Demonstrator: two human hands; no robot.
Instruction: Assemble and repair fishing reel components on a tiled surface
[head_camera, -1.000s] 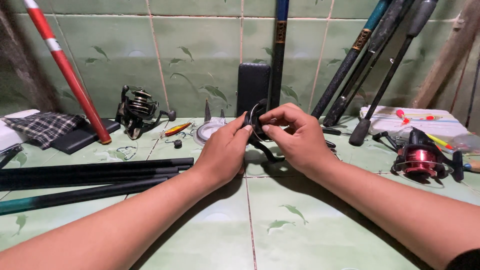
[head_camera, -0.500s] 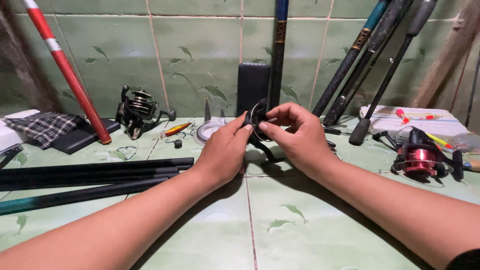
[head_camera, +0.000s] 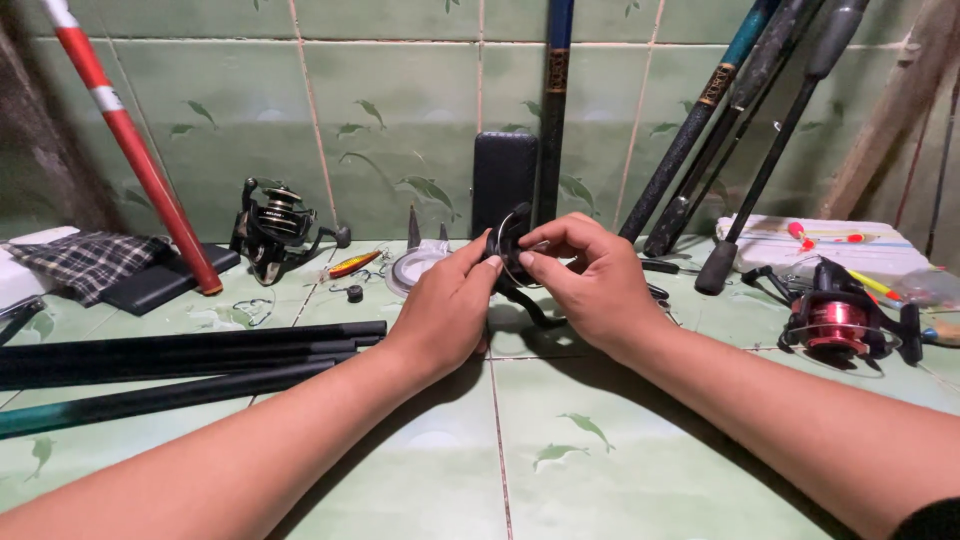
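Note:
Both of my hands meet over a black spinning reel (head_camera: 510, 235) held just above the green tiled floor. My left hand (head_camera: 447, 305) grips its left side, thumb and forefinger on the spool. My right hand (head_camera: 585, 280) wraps the right side, its fingertips pinching at the spool's front edge. The reel's black foot and handle (head_camera: 530, 305) stick out below, between my palms. Most of the reel's body is hidden by my fingers.
A black reel (head_camera: 272, 228) and an orange lure (head_camera: 352, 264) lie left; a red reel (head_camera: 838, 322) sits right. Dark rod sections (head_camera: 190, 350) lie along the floor at left. Several rods (head_camera: 720, 120) and a red-white pole (head_camera: 135, 150) lean on the tiled wall. A line spool (head_camera: 410, 268) lies behind my left hand.
My right fingers have shifted slightly on the reel's spool; both hands stay in the same place, still holding the reel.

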